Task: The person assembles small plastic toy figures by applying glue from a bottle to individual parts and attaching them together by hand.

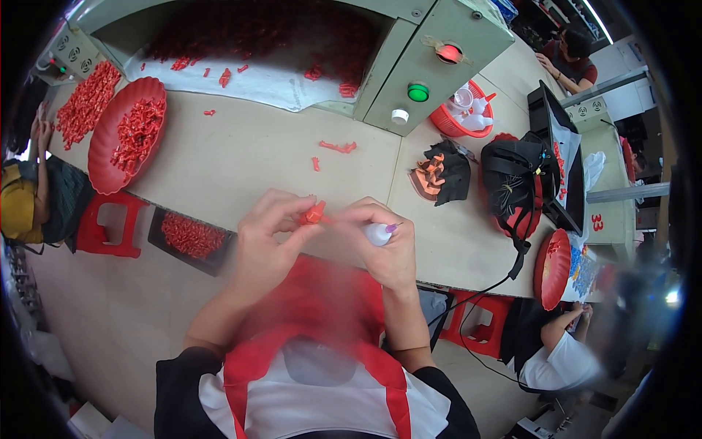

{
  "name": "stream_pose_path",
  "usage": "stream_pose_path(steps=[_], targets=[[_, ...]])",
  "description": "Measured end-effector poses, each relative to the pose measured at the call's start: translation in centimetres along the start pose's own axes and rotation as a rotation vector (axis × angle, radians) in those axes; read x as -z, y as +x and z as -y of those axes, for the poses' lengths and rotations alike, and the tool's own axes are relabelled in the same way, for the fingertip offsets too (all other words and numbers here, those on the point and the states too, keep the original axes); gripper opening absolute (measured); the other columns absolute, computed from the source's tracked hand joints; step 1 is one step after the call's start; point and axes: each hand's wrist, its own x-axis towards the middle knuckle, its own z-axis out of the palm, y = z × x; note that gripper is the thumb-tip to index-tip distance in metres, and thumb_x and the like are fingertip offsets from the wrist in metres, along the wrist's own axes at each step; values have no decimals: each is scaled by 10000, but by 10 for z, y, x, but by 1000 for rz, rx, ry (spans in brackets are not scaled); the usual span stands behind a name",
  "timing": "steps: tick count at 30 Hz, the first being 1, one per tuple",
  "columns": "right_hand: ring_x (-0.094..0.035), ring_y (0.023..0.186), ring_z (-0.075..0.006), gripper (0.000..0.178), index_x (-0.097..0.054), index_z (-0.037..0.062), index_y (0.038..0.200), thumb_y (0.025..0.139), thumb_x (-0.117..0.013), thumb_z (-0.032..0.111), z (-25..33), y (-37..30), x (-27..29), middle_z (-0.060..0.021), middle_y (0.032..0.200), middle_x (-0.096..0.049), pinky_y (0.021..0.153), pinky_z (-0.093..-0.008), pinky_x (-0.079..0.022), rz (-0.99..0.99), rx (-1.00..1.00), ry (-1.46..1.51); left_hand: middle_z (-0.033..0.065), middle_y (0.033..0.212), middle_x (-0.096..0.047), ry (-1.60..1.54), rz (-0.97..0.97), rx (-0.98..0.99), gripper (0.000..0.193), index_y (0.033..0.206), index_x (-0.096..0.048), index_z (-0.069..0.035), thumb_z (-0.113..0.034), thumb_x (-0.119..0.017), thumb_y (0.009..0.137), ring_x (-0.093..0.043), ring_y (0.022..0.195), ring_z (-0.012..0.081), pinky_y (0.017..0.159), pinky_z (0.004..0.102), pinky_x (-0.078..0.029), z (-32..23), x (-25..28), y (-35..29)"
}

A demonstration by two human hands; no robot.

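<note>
My left hand (pixel 265 235) pinches a small red plastic figure part (pixel 313 214) between thumb and fingertips, above the near edge of the table. Close beside it on the right, my right hand (pixel 395 252) is closed around a small white squeeze bottle (pixel 378 234) with a purple tip. The right fingertips almost meet the red part; whether they also grip a small piece is too blurred to tell. Beyond my hands, a long red piece (pixel 338 147) and a shorter red piece (pixel 316 164) lie on the tabletop (pixel 256 150).
A grey machine with a green button (pixel 418 92) spans the back, red parts inside. At left stands a red oval basin (pixel 99 164) of red parts. To the right are a red basket (pixel 447 123) with white bottles, a black cloth (pixel 457 175) and a black bag (pixel 512 172). Other people sit nearby.
</note>
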Motion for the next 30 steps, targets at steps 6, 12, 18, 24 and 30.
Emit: stream_pose_path(steps=[6,12,18,24,30], targets=[[-545,679,-111,107,-645,4,854,752,-650,-29,1,-3,-4,-55,790,-594,596,-232,-427,-21,118,-108,99,958,-540,63,-7,-73,319,1019,-602,13,97,-649,715,-604,824,154,684,239,-542,1,-1,1],[-568,692,-112,113,-627,2,857,755,-646,-42,-5,-6,-6,-65,829,-591,603,-227,-443,-103,134,-114,109,930,-549,186,-36,-195,317,994,-602,23,84,-678,692,-620,767,166,647,240,-548,-2,-4,2],[-603,770,-126,93,-595,-17,879,792,-609,-45,-8,-9,-9,-93,910,-593,662,-230,-491,-118,64,36,109,910,-551,233,-47,-221,314,988,-606,20,79,-682,689,-616,746,165,620,241,-543,-2,-6,3],[-611,809,-140,92,-565,-36,913,822,-568,-50,-11,-11,-9,-137,1003,-593,687,-245,-522,-95,12,184,107,899,-551,262,-40,-224,313,992,-608,15,71,-681,693,-610,745,164,610,243,-539,-4,-7,3],[-610,805,-147,96,-566,-36,918,823,-568,-48,-13,-11,-9,-153,1049,-575,687,-246,-516,-101,-2,275,105,909,-548,254,-26,-241,339,1011,-607,12,64,-690,686,-607,744,162,613,239,-533,-5,-8,5]])
